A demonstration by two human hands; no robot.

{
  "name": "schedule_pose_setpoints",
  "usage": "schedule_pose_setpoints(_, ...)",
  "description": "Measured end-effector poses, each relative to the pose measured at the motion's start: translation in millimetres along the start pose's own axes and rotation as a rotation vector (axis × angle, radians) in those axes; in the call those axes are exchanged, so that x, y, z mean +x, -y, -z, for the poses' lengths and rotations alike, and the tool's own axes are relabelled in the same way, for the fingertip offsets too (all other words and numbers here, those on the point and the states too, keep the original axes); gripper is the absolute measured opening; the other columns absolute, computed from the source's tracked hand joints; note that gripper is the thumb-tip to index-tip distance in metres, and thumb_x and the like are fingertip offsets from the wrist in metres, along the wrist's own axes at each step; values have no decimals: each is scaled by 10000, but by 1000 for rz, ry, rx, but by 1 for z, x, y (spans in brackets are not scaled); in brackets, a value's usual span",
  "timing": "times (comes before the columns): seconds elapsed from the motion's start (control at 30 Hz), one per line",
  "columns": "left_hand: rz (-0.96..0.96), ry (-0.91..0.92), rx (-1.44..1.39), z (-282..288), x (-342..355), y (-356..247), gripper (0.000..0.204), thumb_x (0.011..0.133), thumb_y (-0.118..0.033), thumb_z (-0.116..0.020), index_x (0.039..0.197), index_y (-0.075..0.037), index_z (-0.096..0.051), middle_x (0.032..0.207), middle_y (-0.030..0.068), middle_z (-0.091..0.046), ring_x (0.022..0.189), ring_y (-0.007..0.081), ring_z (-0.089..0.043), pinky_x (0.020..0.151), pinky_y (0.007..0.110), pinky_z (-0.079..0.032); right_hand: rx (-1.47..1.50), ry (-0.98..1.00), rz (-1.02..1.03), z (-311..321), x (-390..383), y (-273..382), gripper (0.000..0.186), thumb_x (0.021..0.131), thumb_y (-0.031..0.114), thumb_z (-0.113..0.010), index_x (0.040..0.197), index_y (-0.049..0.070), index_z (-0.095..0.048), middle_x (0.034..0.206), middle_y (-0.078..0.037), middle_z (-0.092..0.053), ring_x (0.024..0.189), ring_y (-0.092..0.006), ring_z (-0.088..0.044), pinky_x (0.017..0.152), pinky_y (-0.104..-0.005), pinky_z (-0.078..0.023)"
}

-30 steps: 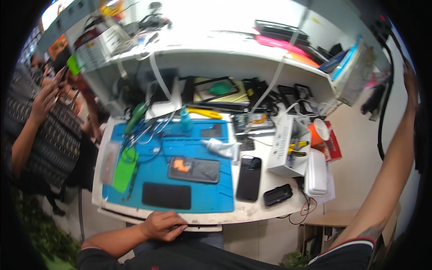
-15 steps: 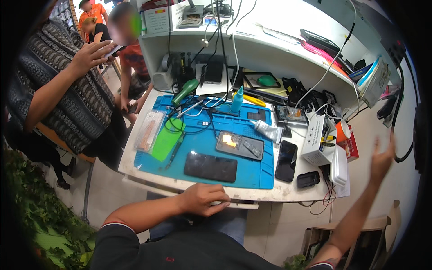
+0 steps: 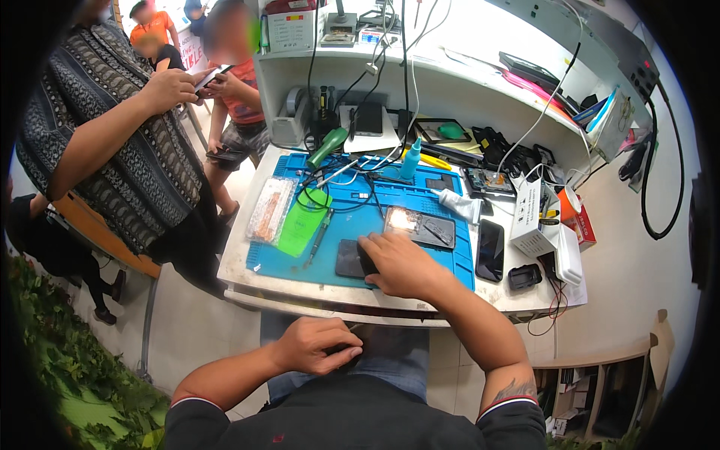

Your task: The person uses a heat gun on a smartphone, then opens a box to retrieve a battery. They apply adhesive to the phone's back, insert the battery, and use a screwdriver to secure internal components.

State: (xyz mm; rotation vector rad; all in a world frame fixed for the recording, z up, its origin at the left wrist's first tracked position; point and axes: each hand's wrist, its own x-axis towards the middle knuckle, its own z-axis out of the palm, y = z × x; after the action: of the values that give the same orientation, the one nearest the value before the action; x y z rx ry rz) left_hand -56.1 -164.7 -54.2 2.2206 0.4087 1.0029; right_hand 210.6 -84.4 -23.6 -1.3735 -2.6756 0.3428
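Observation:
My right hand reaches over the blue work mat. Its fingers and thumb grip the right part of a dark phone-sized slab, hiding that end. Just beyond lies an opened phone, with a bright patch at its left. Down by my lap, in front of the table edge, my left hand is closed with its fingers curled; whether anything is inside is hidden. Left on the mat are a pen-like tool, a green flat sheet and a clear bubble-wrap packet.
A blue bottle, a white tube and tangled cables stand or lie toward the back. To the right are a black phone, a small black case and a white box. Another person stands at the left.
My right hand has swung in from the far right onto the dark slab. My left hand has come back from the table's front edge toward my lap. The view has shifted slightly.

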Motion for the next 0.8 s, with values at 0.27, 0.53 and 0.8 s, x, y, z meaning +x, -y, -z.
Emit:
schedule_pose_setpoints(0.27, -12, -15, -69, 2, -3, -4, 165, 880, -48, -922, 1018, -53, -831, 838, 73, -765, 650, 194, -716, 553, 310, -528, 209, 173, -83, 29, 41, -17, 523, 910, 305, -900, 1314, 17, -733, 1253, -207, -758, 1218, -411, -708, 1004, -499, -575)
schedule_pose_setpoints(0.53, 357, -85, 32, 18, 5, 4, 148, 934, -104, -895, 1024, -17, -816, 848, 82, -767, 695, 171, -719, 678, 304, -565, 754, -197, -220, 37, 25, -30, 298, 951, 218, -908, 1077, -6, -758, 917, -106, -796, 857, -208, -759, 770, -374, -584)
schedule_pose_setpoints(0.8, 639, -349, -413, 22, 60, 77, 735, 1035, -210, -844, 1603, 69, -469, 1409, 237, -642, 1052, 208, -736, 909, 314, -614, 1713, -976, -391, -26, -26, 14, 285, 1030, 167, -862, 1183, 13, -678, 1117, -103, -780, 984, -180, -770, 858, -372, -674)
